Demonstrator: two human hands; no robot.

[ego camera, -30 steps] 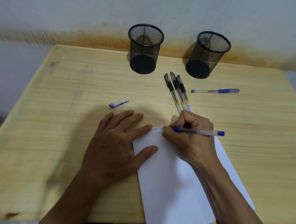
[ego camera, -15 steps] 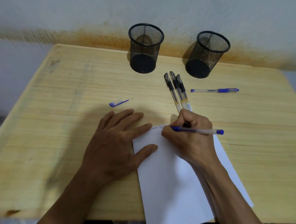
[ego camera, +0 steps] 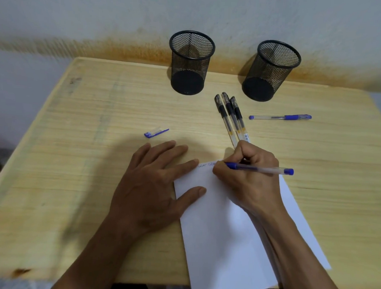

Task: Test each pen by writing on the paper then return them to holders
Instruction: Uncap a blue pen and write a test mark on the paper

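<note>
— Pens were where, exactly, at that moment?

— One blue pen was in the right hand, pinched between thumb and curled fingers, its tip down on the top edge of the white paper beside a short line of blue writing. Its blue end pointed off to the right.

— And the other hand?

— The left hand lay flat, fingers spread and straight. Its forefinger and thumb pressed on the paper's upper left corner, and the rest of it rested on the wooden table.

— The remaining pens?

— Three black pens lay side by side, touching, just beyond the right hand's knuckles, their capped ends toward the holders. A second blue pen lay well to the right of them, crosswise. A loose blue cap lay apart on the table, beyond the left hand's fingertips.

— The holders?

— Two black mesh cups stood at the far edge near the wall: the left holder and the right holder, no pens showing in either. The paper's near end hung over the table's front edge.
</note>
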